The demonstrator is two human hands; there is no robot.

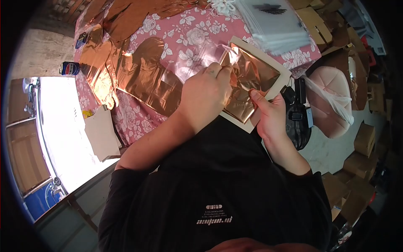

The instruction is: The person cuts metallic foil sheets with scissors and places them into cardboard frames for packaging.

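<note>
A pale cardboard frame (pixel 286 76), tilted in front of my body, has a wrinkled sheet of copper-coloured foil (pixel 247 63) across its face. My right hand (pixel 270 115) grips the frame's lower right edge, thumb on the foil and the other fingers mostly hidden behind. At the left edge, my left hand (pixel 208 90) is closed, its fingers pinching the foil's border. Clear, shiny plastic film (pixel 201 56) lies just beyond the left knuckles. Larger copper foil pieces (pixel 147 75) spread over the table to the left of my left hand.
A pink floral tablecloth (pixel 197 35) covers the table. Clear plastic sleeves (pixel 273 29) are stacked at the back right. A drink can (pixel 69 68) stands at the left. To the right are a black bag (pixel 297 126), a padded stool (pixel 329 101) and several cardboard boxes (pixel 364 138).
</note>
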